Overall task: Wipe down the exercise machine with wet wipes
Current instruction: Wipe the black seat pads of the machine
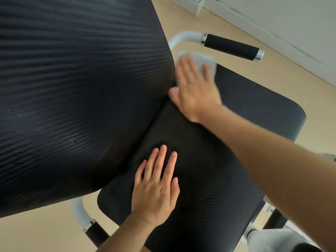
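Observation:
The exercise machine fills the view: a big black ribbed back pad [72, 88] at the left and a black seat pad [209, 170] below it. My right hand [196, 88] lies flat, fingers straight, pressing a white wet wipe [203, 60] onto the far corner of the seat, right beside the back pad's edge. The wipe shows only past my fingertips. My left hand [158, 184] rests flat on the near part of the seat, fingers spread and straight, holding nothing.
A white tube handle with a black foam grip [231, 47] sticks out beyond the seat at the upper right. A second such handle [89, 224] is at the lower left. Pale floor [200, 19] and a white wall lie beyond.

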`<state>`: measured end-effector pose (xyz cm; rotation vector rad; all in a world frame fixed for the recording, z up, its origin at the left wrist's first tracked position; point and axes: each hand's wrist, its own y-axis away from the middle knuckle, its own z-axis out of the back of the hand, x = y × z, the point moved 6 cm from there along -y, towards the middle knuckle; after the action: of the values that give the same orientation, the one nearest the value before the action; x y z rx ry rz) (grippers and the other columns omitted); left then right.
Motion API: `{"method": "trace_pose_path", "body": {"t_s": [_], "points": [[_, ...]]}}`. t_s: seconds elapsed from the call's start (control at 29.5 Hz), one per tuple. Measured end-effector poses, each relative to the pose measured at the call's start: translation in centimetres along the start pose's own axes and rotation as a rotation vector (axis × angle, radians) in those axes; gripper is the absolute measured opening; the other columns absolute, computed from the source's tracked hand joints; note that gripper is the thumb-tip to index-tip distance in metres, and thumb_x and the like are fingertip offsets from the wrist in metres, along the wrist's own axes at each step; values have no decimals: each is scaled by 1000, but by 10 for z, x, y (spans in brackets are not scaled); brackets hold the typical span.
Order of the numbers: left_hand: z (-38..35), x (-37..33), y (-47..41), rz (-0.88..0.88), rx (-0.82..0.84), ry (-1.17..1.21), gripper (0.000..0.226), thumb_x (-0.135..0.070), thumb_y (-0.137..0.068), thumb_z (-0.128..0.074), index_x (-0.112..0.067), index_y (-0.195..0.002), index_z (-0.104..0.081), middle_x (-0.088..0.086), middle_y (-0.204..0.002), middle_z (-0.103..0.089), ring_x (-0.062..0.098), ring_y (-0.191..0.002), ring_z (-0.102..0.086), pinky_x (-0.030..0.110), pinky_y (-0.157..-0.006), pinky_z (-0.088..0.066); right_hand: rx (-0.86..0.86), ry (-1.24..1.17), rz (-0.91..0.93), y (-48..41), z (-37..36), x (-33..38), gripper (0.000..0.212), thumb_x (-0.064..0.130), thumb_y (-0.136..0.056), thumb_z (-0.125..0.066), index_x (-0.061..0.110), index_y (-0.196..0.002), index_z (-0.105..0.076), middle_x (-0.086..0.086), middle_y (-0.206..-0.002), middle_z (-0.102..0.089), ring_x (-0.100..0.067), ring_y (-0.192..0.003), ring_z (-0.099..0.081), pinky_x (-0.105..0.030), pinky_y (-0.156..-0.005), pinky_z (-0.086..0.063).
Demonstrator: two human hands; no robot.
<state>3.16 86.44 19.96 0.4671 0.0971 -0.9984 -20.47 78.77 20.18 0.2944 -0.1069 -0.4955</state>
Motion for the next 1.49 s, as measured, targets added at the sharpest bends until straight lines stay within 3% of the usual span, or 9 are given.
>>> {"method": "trace_pose_path", "body": {"t_s": [0.27,0.44,0.58,0.71,0.85,1.05,1.22,1.42,1.49], "points": [[8,1,1,-1,-35,45,55,-39,-98,-29,-20,-149,-27,8,-157,-27,22,-147,-19,43,-114,-22,72,24,373,115,-26,32,68,53,-101,-20,12,-155,-19,-8,-162,-16,-22,-150,-9,-45,-121,-13],[17,1,3,-5,-143,259,44,-30,-96,-42,-22,-139,-45,2,-154,-34,17,-145,-24,40,-113,-27,-11,-24,-50,100,-16,9,71,56,-100,-17,10,-155,-13,-10,-163,-8,-24,-151,-3,-51,-120,-10],[38,21,9,145,-311,590,21,3,-82,-57,-15,-91,-58,-2,-126,-54,12,-119,-49,28,-99,-43,44,-94,120,158,-36,78,70,53,-100,-18,9,-154,-21,-11,-162,-11,-26,-151,-6,-51,-120,-16],[56,17,8,174,-376,567,28,4,-81,-50,-12,-99,-65,0,-114,-55,11,-106,-54,8,-90,-39,10,-141,164,160,-25,23,61,53,-98,-24,21,-147,-42,-5,-156,-35,-26,-146,-27,-48,-114,-27],[64,-7,-16,107,-277,488,39,2,-84,-59,-15,-119,-63,1,-132,-51,8,-120,-46,2,-95,-31,-45,-129,-240,134,-7,-67,56,42,-103,-16,22,-156,-16,-7,-163,-13,-28,-150,-9,-50,-118,-17],[56,-22,-54,88,-142,339,50,-10,-90,-58,-19,-137,-49,1,-149,-37,18,-136,-35,35,-104,-42,-69,-122,-246,87,-17,3,66,46,-103,-16,10,-156,1,-12,-163,6,-26,-150,8,-50,-120,0],[58,-27,-58,-37,-116,176,41,-7,-83,-59,-16,-123,-56,7,-137,-49,26,-128,-46,48,-95,-48,-25,-82,-53,181,-29,-12,65,49,-103,-21,12,-156,-10,-7,-164,-4,-24,-151,-1,-48,-120,-15],[52,-66,-112,-167,-190,85,43,-19,-93,-45,-12,-136,-46,12,-146,-42,29,-138,-36,51,-109,-35,-95,-202,-626,157,-7,-138,74,56,-100,-14,9,-155,2,-11,-163,4,-26,-151,5,-49,-121,-8],[43,-64,-114,-145,-224,87,45,-23,-92,-40,-13,-135,-47,11,-145,-42,29,-137,-36,51,-109,-34,-146,-187,-626,119,-1,-126,72,51,-102,-20,3,-154,-6,-16,-163,-4,-29,-151,-1,-53,-120,-10]]}}
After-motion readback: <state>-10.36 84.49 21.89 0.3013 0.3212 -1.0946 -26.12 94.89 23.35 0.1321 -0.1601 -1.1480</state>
